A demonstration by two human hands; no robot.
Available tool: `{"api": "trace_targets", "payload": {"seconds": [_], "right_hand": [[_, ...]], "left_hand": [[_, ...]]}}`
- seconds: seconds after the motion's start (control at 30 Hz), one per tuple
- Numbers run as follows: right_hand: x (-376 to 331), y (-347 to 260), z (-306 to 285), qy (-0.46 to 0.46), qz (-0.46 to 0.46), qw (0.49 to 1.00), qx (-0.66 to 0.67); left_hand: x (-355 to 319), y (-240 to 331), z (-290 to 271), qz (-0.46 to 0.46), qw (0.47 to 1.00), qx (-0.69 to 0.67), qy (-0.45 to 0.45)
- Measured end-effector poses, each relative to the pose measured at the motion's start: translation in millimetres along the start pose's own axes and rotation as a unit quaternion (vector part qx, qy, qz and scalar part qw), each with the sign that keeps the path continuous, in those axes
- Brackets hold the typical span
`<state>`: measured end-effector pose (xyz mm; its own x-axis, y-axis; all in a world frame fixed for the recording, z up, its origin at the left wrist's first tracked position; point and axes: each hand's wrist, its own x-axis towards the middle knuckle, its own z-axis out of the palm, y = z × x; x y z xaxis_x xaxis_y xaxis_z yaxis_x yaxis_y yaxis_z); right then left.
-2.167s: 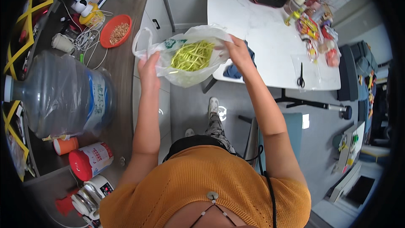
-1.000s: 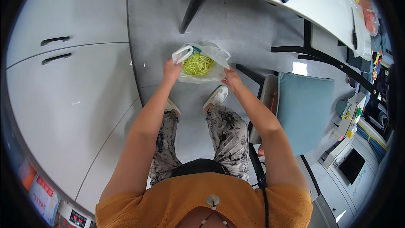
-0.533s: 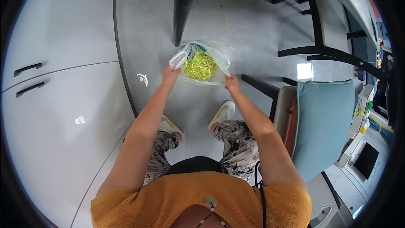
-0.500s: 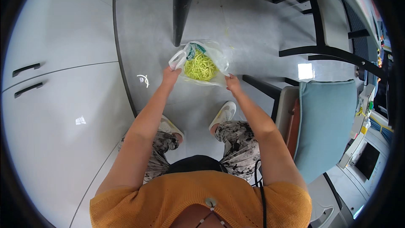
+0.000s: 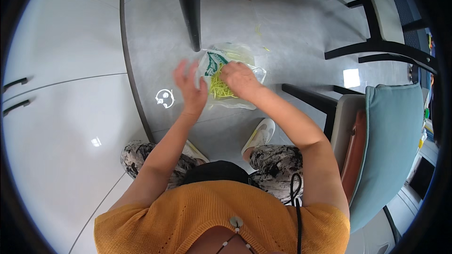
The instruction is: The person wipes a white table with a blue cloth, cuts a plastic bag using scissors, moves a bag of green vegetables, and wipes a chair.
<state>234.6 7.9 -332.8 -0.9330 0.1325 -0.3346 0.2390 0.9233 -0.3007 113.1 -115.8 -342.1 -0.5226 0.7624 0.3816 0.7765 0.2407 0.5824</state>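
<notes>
A thin white plastic bag with green print lies spread on the grey floor in front of my feet, its mouth wide. Inside it is a heap of thin yellow-green vegetable stalks. My right hand reaches over the bag's mouth, its bent fingers at the stalks; the fingertips are hidden. Just left of the bag, my left hand is raised with spread fingers and holds nothing. Motion smears its fingertips.
A dark table leg stands just beyond the bag. White cabinet doors line the left side. On the right are a chair with a blue-grey cushion and another dark-framed chair. A few stray bits lie on the floor.
Both hands have let go of the bag's edges. My right hand has moved left onto the stalks, and my left has opened beside the bag. The bag's rim has sagged.
</notes>
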Motion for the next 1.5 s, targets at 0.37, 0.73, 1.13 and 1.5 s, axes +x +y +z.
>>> {"api": "trace_targets", "payload": {"seconds": [0.37,0.73,1.13,1.5], "right_hand": [[-14.6,99.7,87.7,-0.024,0.148,0.981,-0.123],[9.7,170.8,85.4,0.021,0.260,0.697,0.668],[8.6,209.1,151.1,0.244,0.483,0.795,0.273],[39.5,232.5,170.1,0.311,0.422,0.825,0.212]], "left_hand": [[21.3,-57.8,63.4,0.240,0.799,0.397,-0.384],[73.5,-47.1,99.0,0.203,0.843,0.351,-0.352],[55.2,-54.5,118.8,0.153,0.909,0.168,-0.350],[54.6,-52.9,124.7,0.105,0.924,0.134,-0.342]]}}
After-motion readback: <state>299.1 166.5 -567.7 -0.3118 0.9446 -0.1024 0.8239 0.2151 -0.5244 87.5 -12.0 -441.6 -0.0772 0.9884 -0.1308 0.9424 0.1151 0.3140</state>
